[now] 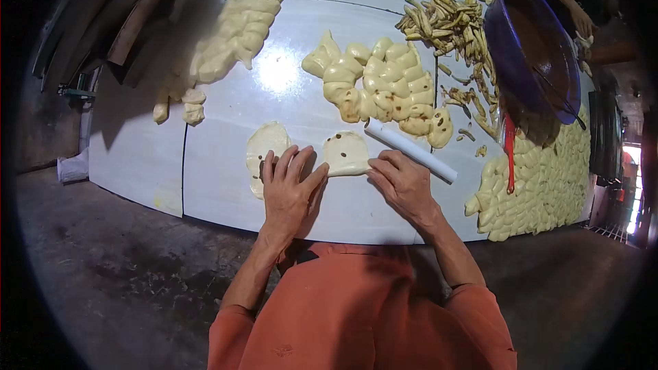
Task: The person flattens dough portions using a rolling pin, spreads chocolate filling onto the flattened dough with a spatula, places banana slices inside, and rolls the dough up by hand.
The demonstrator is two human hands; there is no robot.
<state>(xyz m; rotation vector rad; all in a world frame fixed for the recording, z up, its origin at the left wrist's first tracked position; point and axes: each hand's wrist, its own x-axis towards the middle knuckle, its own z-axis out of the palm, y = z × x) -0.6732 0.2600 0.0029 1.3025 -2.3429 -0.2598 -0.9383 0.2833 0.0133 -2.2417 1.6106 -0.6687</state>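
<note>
A thin, flattened piece of dough (345,153) with a few dark bits on it lies on the white table between my hands. My right hand (403,183) is closed, its thumb and fingers pinching the near right corner of this dough. My left hand (291,186) is open with its fingers spread; its thumb side touches the near left corner. Under those fingertips lies part of a second flat dough piece (269,142), also with dark bits. A white rolling pin (411,151) rests slantwise just beyond my right hand.
Beyond the flat pieces sits a cluster of dough lumps (391,79). More dough (240,27) lies far left, and shaped pieces (541,181) cover the right side. Brownish peeled strips (449,24) are heaped beside a purple basin (502,34). Near it lies a red-handled utensil (510,157). Another person's hand (582,22) is far right.
</note>
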